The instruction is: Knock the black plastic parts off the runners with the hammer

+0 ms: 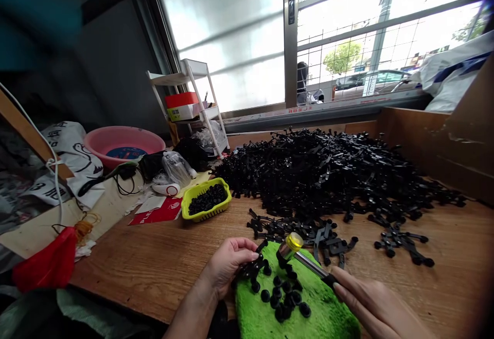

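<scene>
We see the left hand (227, 264) pinching a black plastic part (254, 269) on the green cloth (320, 318), while the right hand (370, 303) grips a small mallet (299, 254), handle running right-to-left, its yellow head just right of the part.

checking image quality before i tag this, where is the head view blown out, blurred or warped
Head view: the window is blown out to near white and backlights the bench; the top left corner is a dark blur; wide-lens warp bends the window frame and the wooden side wall; the pile of black plastic parts merges into one dark mass; the left hand, right hand and small hammer stay fairly sharp.
</scene>
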Tool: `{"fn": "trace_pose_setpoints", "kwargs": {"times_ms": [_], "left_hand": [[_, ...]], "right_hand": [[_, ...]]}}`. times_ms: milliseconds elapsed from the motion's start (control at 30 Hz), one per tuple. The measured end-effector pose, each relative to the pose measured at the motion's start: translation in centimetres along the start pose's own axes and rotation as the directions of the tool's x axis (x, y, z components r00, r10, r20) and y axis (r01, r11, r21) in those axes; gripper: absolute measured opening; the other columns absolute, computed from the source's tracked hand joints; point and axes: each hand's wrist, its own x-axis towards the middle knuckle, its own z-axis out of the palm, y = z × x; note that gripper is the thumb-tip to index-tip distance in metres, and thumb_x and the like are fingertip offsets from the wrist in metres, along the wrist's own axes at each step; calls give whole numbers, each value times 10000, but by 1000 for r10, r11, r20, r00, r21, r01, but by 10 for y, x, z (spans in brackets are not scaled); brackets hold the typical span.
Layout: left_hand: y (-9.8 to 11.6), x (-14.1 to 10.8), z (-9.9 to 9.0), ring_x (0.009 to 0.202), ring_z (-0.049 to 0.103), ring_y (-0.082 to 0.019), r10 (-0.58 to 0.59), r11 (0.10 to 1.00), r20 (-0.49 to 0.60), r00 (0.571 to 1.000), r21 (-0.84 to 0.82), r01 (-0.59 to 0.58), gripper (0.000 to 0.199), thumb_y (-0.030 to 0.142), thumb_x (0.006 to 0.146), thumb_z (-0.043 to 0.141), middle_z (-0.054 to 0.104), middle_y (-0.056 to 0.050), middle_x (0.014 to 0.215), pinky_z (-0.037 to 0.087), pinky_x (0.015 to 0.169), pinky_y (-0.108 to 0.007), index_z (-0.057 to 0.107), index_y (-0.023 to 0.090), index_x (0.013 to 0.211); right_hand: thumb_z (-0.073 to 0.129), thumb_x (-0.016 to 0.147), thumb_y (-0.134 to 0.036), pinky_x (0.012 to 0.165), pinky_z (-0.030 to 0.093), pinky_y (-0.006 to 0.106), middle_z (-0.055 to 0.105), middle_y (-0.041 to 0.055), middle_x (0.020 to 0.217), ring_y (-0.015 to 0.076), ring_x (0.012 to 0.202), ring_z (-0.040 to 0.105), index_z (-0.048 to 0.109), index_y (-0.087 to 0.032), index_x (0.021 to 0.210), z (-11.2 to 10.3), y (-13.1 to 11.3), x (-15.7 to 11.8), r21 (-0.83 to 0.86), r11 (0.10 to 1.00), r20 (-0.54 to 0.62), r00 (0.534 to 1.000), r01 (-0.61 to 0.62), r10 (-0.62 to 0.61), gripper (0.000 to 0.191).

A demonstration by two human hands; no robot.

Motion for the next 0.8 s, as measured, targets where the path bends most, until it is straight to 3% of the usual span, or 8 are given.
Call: {"fn": "trace_pose_setpoints", "kwargs": {"times_ms": [233,400,567,700,800], "left_hand": [[-3,1,0,472,523,-72,23,1000,33,999,-8,-23,195,159,564,705,625,-22,594,383,472,-161,600,97,715],[-4,2,1,459,517,-76,46,999,33,998,-14,-45,188,151,549,704,611,-8,568,371,468,-167,579,109,683],[-3,5,0,433,487,-71,37,999,15,999,32,-37,193,149,530,696,593,5,538,325,444,-165,568,118,671],[-2,5,2,447,490,-77,52,998,16,999,40,-53,194,157,530,686,600,-4,555,325,455,-172,559,117,671],[-3,5,3,445,471,-67,81,996,18,997,43,-82,180,143,526,674,594,2,554,310,461,-169,556,118,661]], "right_hand": [[236,939,-457,452,416,271,638,54,968,253,846,606,563,-240,860,4,3,2,-129,989,14,997,77,-76,400],[233,947,-415,429,378,251,600,32,712,235,776,605,482,-244,801,0,-14,7,-119,980,-46,986,156,-163,335],[230,949,-355,391,299,267,497,-14,548,177,424,487,439,-235,782,4,-20,16,-292,937,39,981,192,-189,293],[217,962,-344,441,317,259,578,22,722,195,620,567,436,-226,879,3,-19,17,-297,934,41,980,198,-195,263],[238,954,-326,416,254,275,528,-2,615,181,488,503,438,-229,824,4,-21,16,-322,928,63,982,187,-176,258]]}}
